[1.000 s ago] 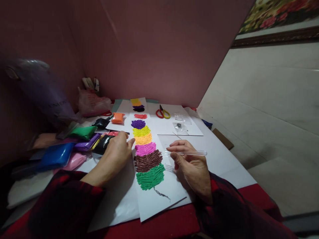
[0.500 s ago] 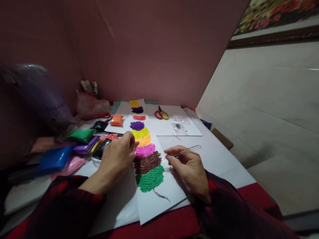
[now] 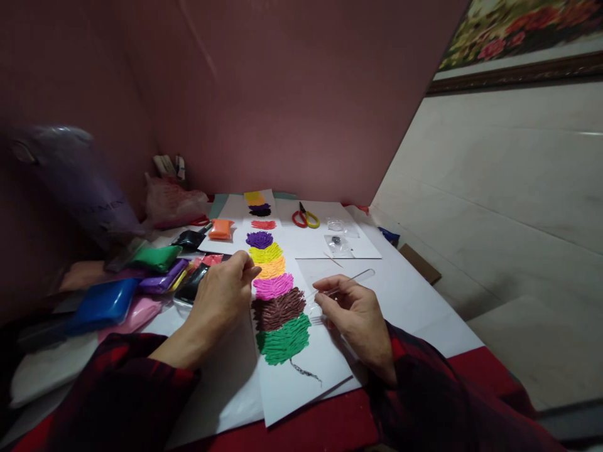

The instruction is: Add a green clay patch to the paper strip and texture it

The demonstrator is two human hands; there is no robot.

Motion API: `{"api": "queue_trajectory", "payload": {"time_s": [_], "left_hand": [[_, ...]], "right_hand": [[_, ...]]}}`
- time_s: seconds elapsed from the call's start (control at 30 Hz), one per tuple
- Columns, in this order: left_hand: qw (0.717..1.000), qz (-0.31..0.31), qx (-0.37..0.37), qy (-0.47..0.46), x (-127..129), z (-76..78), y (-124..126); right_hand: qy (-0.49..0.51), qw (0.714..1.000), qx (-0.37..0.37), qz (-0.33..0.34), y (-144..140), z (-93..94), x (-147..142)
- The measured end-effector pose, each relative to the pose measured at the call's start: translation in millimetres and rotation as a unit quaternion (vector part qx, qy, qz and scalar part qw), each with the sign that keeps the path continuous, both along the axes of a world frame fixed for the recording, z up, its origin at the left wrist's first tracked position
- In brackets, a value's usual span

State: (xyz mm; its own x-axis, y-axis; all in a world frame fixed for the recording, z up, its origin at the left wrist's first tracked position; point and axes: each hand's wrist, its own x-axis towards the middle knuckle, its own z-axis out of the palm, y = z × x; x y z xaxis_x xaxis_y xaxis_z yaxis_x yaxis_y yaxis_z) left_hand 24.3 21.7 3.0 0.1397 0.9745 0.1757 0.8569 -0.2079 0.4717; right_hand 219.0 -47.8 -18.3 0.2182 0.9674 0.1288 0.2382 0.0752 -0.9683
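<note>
A long white paper strip (image 3: 301,370) lies on the table with a column of textured clay patches: green (image 3: 284,339), brown (image 3: 278,309), pink (image 3: 273,286), orange, yellow and purple. My left hand (image 3: 223,298) rests on the strip's left edge beside the pink and orange patches, fingers curled, thumb and forefinger pinched together; whether something small is between them I cannot tell. To the right of the brown patch, my right hand (image 3: 355,314) pinches a clear plastic tool (image 3: 351,280), which points away to the upper right.
Packets of coloured clay (image 3: 106,301) are piled at the left: blue, green, purple, pink, black, orange. Red and yellow scissors (image 3: 305,218) and small clear bags (image 3: 338,242) lie on white sheets further back. A pink wall stands behind, tiled floor to the right.
My left hand slid right from the clay packets onto the strip's edge. The clear tool in my right hand swung from level to pointing away, upper right.
</note>
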Motion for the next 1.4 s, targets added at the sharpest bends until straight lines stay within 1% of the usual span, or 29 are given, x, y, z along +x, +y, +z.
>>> {"api": "queue_trajectory", "payload": {"time_s": [0.33,0.5,0.57,0.67,0.8,1.0,1.13,1.23,1.33,1.4], "left_hand": [[0.999,-0.003,0.001,-0.037,0,-3.4,1],[1.000,0.009,0.002,-0.023,2,0.8,-1],[1.000,0.003,0.008,-0.025,3,2.6,-3],[0.999,-0.007,0.018,-0.049,2,3.8,-4],[0.997,0.007,0.021,-0.075,2,4.4,-5],[0.998,0.017,0.011,-0.057,2,7.3,-5],[0.998,0.020,-0.010,-0.054,1,8.0,-5],[0.998,0.022,-0.022,-0.047,0,6.7,-3],[0.998,0.037,-0.022,-0.038,0,4.0,0],[0.998,0.051,-0.022,-0.034,1,1.7,2]], "right_hand": [[-0.014,1.000,0.004,-0.008,3,-5.0,1],[-0.023,1.000,0.002,-0.014,5,-5.5,1],[-0.031,0.999,0.004,-0.020,6,-4.9,1],[-0.037,0.999,0.013,-0.024,7,-5.2,2],[-0.041,0.999,0.015,-0.024,9,-7.4,4],[-0.040,0.999,0.015,-0.025,10,-7.5,4],[-0.038,0.999,0.017,-0.021,10,-7.3,3],[-0.032,0.999,0.016,-0.020,10,-9.3,2],[-0.015,1.000,0.018,-0.019,14,-11.2,3],[0.000,1.000,0.019,-0.015,19,-8.8,4]]}}
